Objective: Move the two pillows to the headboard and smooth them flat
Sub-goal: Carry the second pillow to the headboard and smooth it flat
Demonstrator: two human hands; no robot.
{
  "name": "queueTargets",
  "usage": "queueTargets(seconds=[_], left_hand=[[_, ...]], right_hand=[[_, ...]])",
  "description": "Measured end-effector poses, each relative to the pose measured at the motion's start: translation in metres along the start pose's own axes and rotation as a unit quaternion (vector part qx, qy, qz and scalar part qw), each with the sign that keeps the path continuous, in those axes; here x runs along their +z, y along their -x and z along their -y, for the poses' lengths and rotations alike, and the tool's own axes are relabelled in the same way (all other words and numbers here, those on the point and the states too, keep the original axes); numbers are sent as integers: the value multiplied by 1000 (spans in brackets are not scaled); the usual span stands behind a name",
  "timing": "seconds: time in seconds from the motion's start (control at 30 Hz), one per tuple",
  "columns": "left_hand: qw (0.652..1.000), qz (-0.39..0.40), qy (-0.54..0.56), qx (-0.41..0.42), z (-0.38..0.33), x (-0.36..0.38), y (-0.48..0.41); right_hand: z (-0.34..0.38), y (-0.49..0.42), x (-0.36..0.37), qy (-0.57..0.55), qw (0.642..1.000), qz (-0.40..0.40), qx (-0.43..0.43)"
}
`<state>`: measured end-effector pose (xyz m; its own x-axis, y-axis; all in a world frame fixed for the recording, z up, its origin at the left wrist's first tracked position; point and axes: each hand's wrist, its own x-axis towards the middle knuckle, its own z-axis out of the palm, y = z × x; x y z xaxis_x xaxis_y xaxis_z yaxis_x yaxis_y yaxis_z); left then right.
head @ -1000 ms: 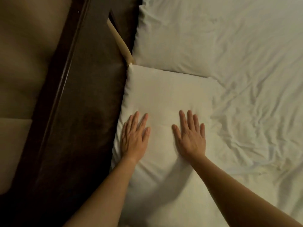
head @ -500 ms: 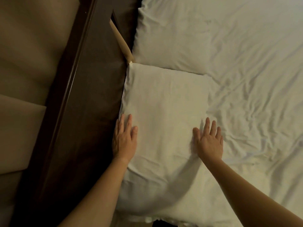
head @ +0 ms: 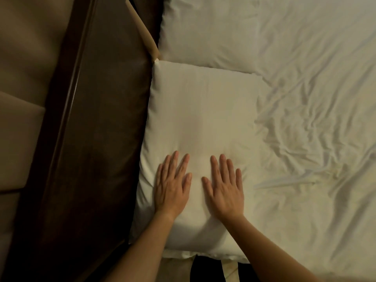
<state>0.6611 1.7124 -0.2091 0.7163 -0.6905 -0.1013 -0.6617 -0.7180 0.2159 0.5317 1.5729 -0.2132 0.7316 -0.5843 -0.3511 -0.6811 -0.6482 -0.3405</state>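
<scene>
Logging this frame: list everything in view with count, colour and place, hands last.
Soft rectangular fabric pillows: two, white, both along the headboard; near pillow under the hands, far pillow beyond it, their edges meeting.
Wrinkled fabric bed sheet: one, white, right of the pillows.
Polished wooden headboard: one, dark brown, left of the pillows.
Padded wall panels: at least two, beige, far left beyond the headboard.
Narrow strip: one, tan, between headboard and far pillow; what it is I cannot tell.
Left hand: one, flat on the near pillow, headboard side.
Right hand: one, flat on the near pillow, beside the left.
</scene>
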Motion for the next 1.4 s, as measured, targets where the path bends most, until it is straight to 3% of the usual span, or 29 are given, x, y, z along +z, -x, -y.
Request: queueTargets(seconds=[0.43,0.57,0.7,0.8,1.13,1.4], left_hand=[[994,35,37,-95,60,-7,42],[991,6,66,-120,48,-28,43],[998,-13,54,-40,24,-35,44],[998,17,52,16,13,-21,50],[997,70,4,-25,44,0,73],[991,122,45,-39,48,-23,75]], right_hand=[[-67,23,-13,-20,993,66,96],[-43,32,-30,-43,992,7,115],[-3,46,-31,-30,998,-16,56],[23,52,-8,-22,1000,-6,6],[-11,55,16,29,999,32,11],[-23,61,-1,25,997,73,27]])
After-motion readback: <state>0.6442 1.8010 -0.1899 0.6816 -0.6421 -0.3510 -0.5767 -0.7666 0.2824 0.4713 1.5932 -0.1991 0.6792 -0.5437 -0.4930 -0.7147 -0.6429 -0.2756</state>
